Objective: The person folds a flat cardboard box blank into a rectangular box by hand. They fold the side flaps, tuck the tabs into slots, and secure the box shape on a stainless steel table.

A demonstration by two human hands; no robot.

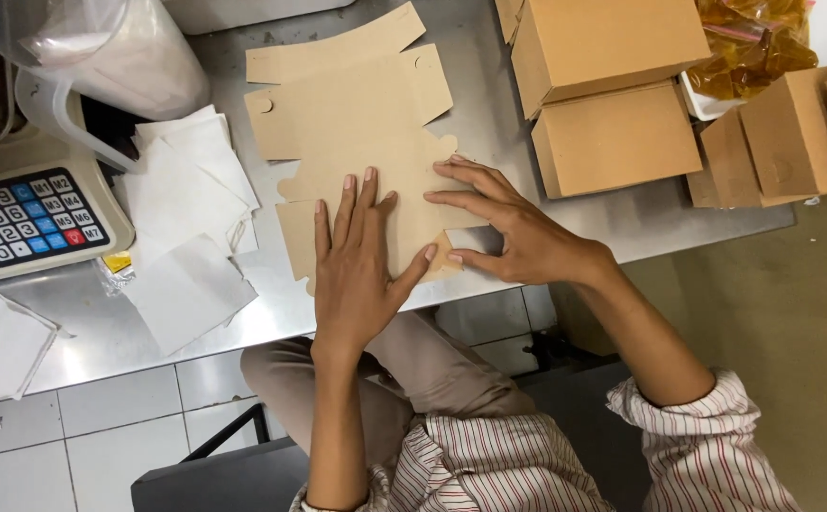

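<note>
— What do you have closest to you?

— My left hand (355,270) lies flat, fingers spread, gripping nothing, pressing down on the flat tan die-cut cardboard box blank (361,133) that lies on the steel table (641,223). I judge that the press keeps the sheet from sliding.

— And the other hand?

— Just right of it, my right hand (518,237) is open too, fingertips pinning the blank's right edge and thumb near a small flap, likely to hold a crease.

— Farther out?

— Left of my left hand lie white paper sheets (186,204), then a grey keypad scale (29,218). Beyond my right hand sit folded tan cardboard boxes (613,85), grouped apart from the flat sheet.
</note>
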